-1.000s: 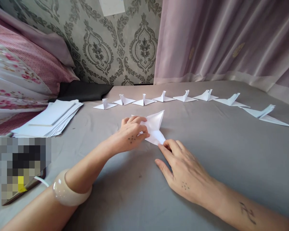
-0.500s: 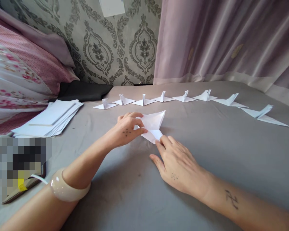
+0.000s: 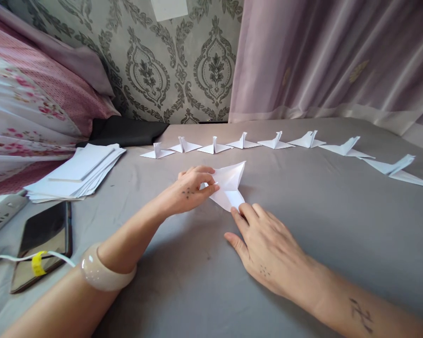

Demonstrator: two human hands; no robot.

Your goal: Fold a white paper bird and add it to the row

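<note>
A partly folded white paper piece [image 3: 229, 185] lies on the grey sheet [image 3: 320, 211] in front of me. My left hand [image 3: 190, 190] pinches its left side, thumb and fingers closed on the paper. My right hand [image 3: 264, 246] rests flat on the sheet, its fingertips pressing the paper's near corner, fingers stretched out. Behind them a row of several finished folded paper birds [image 3: 243, 142] runs from left to far right.
A stack of white paper sheets [image 3: 79, 171] lies at the left. A dark phone [image 3: 42, 241] with a white cable and a power strip [image 3: 2, 213] sit near the left edge. Pink floral bedding [image 3: 28, 103], patterned wall and a curtain [image 3: 331, 56] bound the back.
The view shifted slightly. My right hand slid back a little toward the paper's near corner; my left hand keeps its pinch on the paper.
</note>
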